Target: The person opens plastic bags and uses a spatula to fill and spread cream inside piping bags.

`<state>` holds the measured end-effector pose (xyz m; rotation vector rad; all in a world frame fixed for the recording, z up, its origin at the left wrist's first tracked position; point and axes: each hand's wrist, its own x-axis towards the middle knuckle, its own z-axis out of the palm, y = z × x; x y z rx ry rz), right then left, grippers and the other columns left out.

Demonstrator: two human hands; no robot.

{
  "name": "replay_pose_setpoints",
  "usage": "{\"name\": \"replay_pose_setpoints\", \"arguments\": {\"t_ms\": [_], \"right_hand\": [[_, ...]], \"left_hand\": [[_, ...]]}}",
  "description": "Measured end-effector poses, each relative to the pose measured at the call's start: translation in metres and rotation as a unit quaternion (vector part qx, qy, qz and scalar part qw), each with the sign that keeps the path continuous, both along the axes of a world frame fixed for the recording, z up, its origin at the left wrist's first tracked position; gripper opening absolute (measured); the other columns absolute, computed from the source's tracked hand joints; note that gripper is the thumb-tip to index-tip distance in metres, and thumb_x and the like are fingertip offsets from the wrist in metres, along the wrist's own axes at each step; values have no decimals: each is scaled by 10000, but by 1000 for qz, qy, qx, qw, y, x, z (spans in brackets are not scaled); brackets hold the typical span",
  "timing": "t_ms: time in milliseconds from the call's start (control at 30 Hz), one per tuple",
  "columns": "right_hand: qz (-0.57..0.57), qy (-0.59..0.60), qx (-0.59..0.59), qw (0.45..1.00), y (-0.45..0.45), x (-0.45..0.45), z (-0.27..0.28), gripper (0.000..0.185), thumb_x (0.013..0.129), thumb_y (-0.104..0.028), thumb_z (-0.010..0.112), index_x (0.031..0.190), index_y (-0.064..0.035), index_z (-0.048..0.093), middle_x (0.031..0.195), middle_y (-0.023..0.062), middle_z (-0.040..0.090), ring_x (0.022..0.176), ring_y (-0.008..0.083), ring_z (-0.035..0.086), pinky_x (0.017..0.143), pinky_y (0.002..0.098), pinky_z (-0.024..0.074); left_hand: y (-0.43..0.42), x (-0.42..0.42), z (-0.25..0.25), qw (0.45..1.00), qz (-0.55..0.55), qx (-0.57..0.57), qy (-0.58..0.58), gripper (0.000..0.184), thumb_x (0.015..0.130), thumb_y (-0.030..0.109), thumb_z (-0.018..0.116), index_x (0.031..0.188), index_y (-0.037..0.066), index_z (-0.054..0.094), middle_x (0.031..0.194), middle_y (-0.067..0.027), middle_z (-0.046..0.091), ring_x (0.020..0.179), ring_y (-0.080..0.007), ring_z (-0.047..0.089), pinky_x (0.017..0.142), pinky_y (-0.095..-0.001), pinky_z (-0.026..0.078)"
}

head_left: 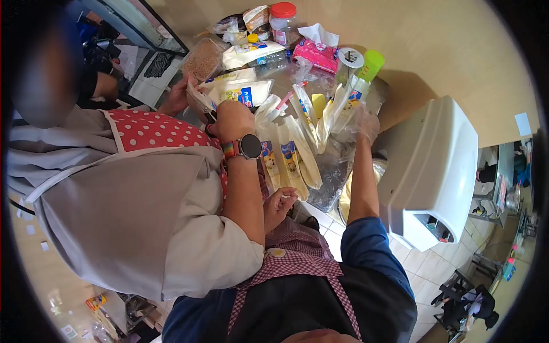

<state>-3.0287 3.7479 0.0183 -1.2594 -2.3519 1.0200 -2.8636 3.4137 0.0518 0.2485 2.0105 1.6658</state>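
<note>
Near the lower ends of the white printed packets, my left hand is bare, with its fingers loosely curled and apart and nothing visible in them. My right hand, covered in clear thin plastic, grips the side of an upright white packet at the right of the row; its fingertips are partly hidden. Several packets stand or lean side by side between my hands. A pink-red stick and a yellow piece are among them.
A co-worker's watch-wearing hand and other hand are close on the left. Behind are a red-lidded jar, pink tissue pack, green cup and brown-filled container. A large white casing stands right.
</note>
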Motion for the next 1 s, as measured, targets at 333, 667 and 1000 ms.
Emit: {"name": "replay_pose_setpoints", "arguments": {"t_ms": [333,667,1000], "right_hand": [[299,-198,444,821,-76,-93,-15,390,803,-314,508,1071,-55,620,1004,125,633,969,301,578,760,465,432],[240,-5,401,884,-77,-130,-50,350,774,-308,530,966,-47,664,1042,149,626,1017,324,571,852,521,410],[223,229,-4,947,-81,-153,29,417,764,-304,662,1024,8,567,802,166,618,734,245,607,661,367,459]], "left_hand": [[31,4,44,995,-93,-28,24,247,875,119,545,1099,17,517,935,-74,605,769,-137,576,688,-259,466],[-19,27,25,998,16,-59,8,234,861,94,549,1084,30,523,959,-79,587,790,-145,568,679,-257,456],[-35,-9,-100,959,267,-95,14,564,781,314,673,1158,-18,418,1014,-176,522,925,-270,541,797,-348,445]]}}
